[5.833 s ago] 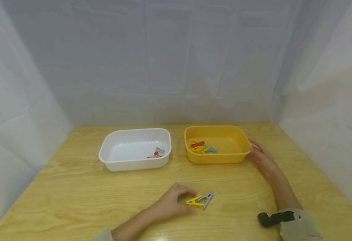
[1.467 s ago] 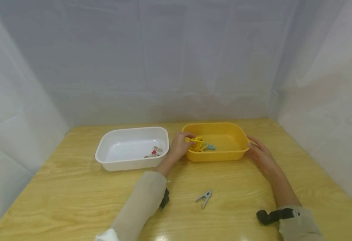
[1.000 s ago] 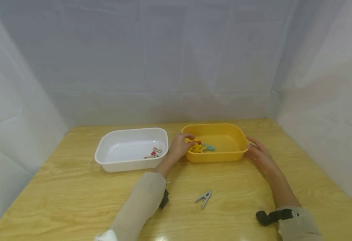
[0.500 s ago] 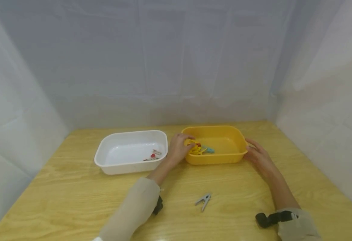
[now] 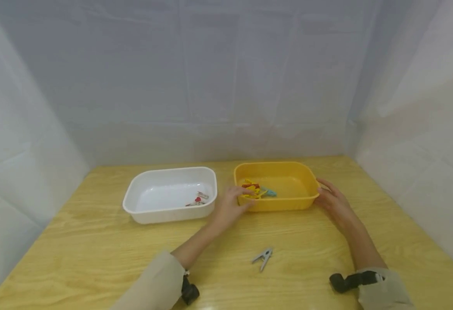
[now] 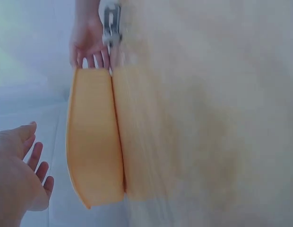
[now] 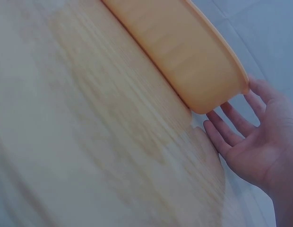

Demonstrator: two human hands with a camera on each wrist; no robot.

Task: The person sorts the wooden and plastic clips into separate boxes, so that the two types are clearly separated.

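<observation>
A yellow tub [image 5: 284, 204] stands right of centre on the table and holds several coloured clothes pegs [image 5: 255, 190]. My left hand [image 5: 236, 201] hovers just in front of its near-left corner, fingers relaxed and holding nothing; the left wrist view shows that left hand [image 6: 23, 170] open beside the yellow tub [image 6: 92, 142]. My right hand [image 5: 327, 196] rests with straight fingers against the tub's right end. In the right wrist view, the right hand [image 7: 245, 137] touches the yellow tub [image 7: 184, 47]. A grey clothes peg [image 5: 263, 257] lies on the table nearer to me.
A white tub [image 5: 172, 214] stands left of the yellow one, with a few small pegs [image 5: 197, 199] in its right corner. White sheeting closes off the wooden table [image 5: 94, 249] at the back and both sides.
My left hand carried the yellow peg from beside the grey peg into the yellow tub, let it go, and has drawn back out toward me. The right hand has stayed put.
</observation>
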